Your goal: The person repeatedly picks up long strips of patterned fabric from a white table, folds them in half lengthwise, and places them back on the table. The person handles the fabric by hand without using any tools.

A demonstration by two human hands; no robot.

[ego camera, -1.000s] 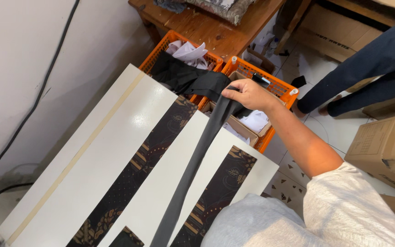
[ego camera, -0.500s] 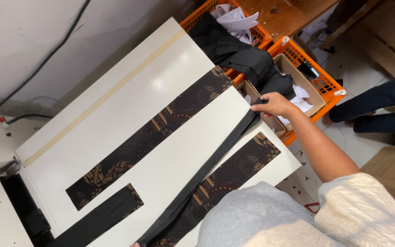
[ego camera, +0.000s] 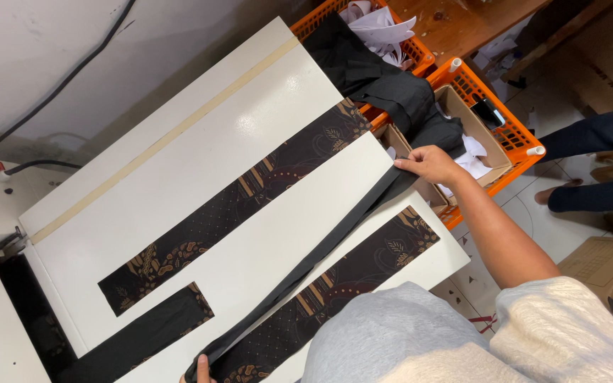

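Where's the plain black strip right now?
In the head view, the plain black strip runs diagonally across the white table between two patterned strips, its ends held by the right hand and left hand.

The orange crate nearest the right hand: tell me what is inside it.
The orange crate holds an open cardboard box with a small dark object, white paper and part of the black cloth. Anything beneath these is covered. The right hand hides the near corner.

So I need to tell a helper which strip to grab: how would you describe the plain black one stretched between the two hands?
On the white table lie patterned dark strips with gold motifs. Between them a narrow black strip runs diagonally from the right hand near the orange crates to the left hand at the bottom edge. It alone is plain, unpatterned and pulled taut.
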